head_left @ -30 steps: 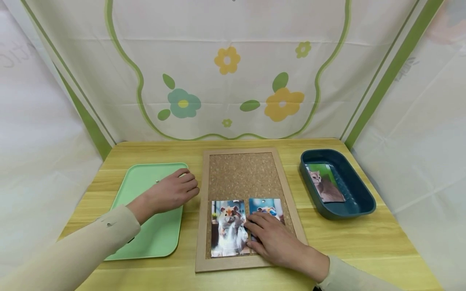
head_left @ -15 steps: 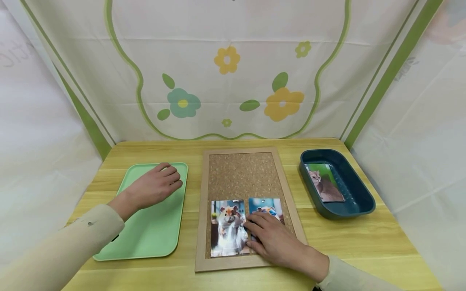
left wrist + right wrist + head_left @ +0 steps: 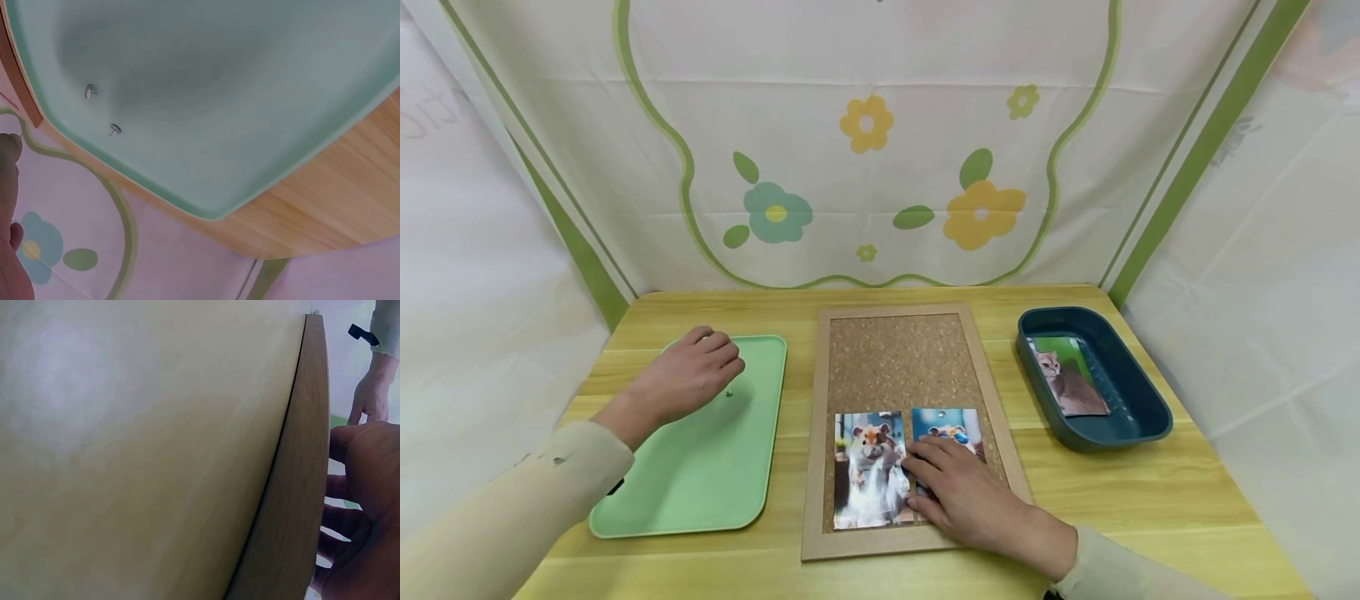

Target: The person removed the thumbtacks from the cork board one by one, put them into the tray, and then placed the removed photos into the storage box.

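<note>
My left hand [image 3: 683, 377] is over the far part of the light green tray [image 3: 700, 492], fingers loosely bent with nothing visible in them. Two metal thumbtacks, one nearer the tray's rim [image 3: 115, 129], lie on the tray in the left wrist view; one thumbtack [image 3: 728, 393] shows beside the hand in the head view. My right hand [image 3: 966, 496] rests with extended fingers on a blue hamster picture [image 3: 968, 423], covering much of it. A silver tack head [image 3: 942, 414] sits at that picture's top. Left of it, another hamster picture [image 3: 868, 475] lies on the framed corkboard [image 3: 902, 358].
To the right stands a dark blue bin [image 3: 1131, 396] with a cat picture [image 3: 1071, 383] in it. Everything sits on a wood-grain table [image 3: 1120, 508]. A flowered white curtain [image 3: 880, 192] hangs behind, with white cloth on both sides.
My left hand has moved left from beside the corkboard to over the tray, and a thumbtack has come into view beside it. My right hand has stayed in place on the picture.
</note>
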`<act>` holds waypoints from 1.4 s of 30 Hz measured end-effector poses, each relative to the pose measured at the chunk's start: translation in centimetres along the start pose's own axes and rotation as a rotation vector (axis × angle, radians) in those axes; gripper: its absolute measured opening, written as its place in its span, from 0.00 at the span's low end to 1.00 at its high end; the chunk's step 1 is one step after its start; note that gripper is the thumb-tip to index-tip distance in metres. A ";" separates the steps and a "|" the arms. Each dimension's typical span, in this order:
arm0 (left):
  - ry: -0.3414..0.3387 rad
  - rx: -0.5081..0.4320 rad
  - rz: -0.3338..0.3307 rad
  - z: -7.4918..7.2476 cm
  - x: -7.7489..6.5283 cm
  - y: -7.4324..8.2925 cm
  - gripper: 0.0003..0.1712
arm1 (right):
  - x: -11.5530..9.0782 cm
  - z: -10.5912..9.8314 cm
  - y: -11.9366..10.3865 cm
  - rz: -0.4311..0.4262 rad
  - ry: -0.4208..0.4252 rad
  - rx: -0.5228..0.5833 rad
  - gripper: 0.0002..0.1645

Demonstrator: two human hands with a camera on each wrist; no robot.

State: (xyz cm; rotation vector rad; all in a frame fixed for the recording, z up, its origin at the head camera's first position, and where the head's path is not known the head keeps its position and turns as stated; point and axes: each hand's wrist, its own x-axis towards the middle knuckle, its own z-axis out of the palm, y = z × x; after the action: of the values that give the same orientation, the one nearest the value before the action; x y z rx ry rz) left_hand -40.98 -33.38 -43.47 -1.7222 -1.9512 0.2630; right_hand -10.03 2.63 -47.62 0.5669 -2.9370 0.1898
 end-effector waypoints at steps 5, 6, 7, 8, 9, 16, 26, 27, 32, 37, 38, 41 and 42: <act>-0.033 0.006 -0.018 0.4 -0.7 0.2 0.11 | 0.0 0.0 0.0 0.005 -0.011 0.004 0.28; -0.041 0.005 -0.024 0.4 -0.8 0.2 0.11 | 0.0 0.0 0.0 0.008 -0.017 0.007 0.29; -0.048 0.004 -0.030 0.5 -1.0 0.3 0.11 | 0.0 0.0 0.0 0.013 -0.024 0.009 0.29; -0.055 0.004 -0.036 0.6 -1.1 0.3 0.11 | 0.0 0.0 0.0 0.017 -0.030 0.011 0.29; -0.061 0.002 -0.042 0.7 -1.2 0.4 0.10 | -0.1 0.0 0.0 0.019 -0.035 0.013 0.29; -0.081 -0.003 -0.077 1.0 -1.6 0.7 0.07 | 0.0 -0.1 0.0 0.024 -0.039 0.021 0.30; -0.065 -0.012 -0.093 1.3 -1.6 0.9 0.06 | -0.1 0.0 0.1 0.008 -0.013 0.012 0.29; -0.058 -0.020 -0.096 1.3 -1.6 1.0 0.06 | -0.1 0.0 0.1 0.007 -0.012 0.011 0.29; -0.022 -0.071 -0.111 1.0 -0.7 1.9 0.06 | -0.1 0.0 0.1 0.009 -0.018 0.014 0.28; 0.056 -0.099 -0.111 0.9 0.5 2.5 0.04 | -0.2 0.1 0.1 0.011 -0.015 0.012 0.29; 0.067 -0.103 -0.118 0.8 0.7 2.6 0.05 | -0.2 0.1 0.1 0.010 -0.014 0.012 0.29; 0.102 -0.121 -0.152 0.4 1.2 3.0 0.06 | -0.1 0.0 0.1 0.006 -0.010 0.013 0.29; 0.115 -0.131 -0.166 0.2 1.4 3.1 0.06 | -0.1 0.0 0.1 0.006 -0.010 0.013 0.28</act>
State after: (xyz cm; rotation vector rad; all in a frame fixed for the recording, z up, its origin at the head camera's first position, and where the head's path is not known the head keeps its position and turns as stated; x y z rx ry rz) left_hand -38.45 -31.49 -44.75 -1.6046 -2.0504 -0.0236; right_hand -9.96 2.77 -47.64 0.5632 -2.9496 0.2081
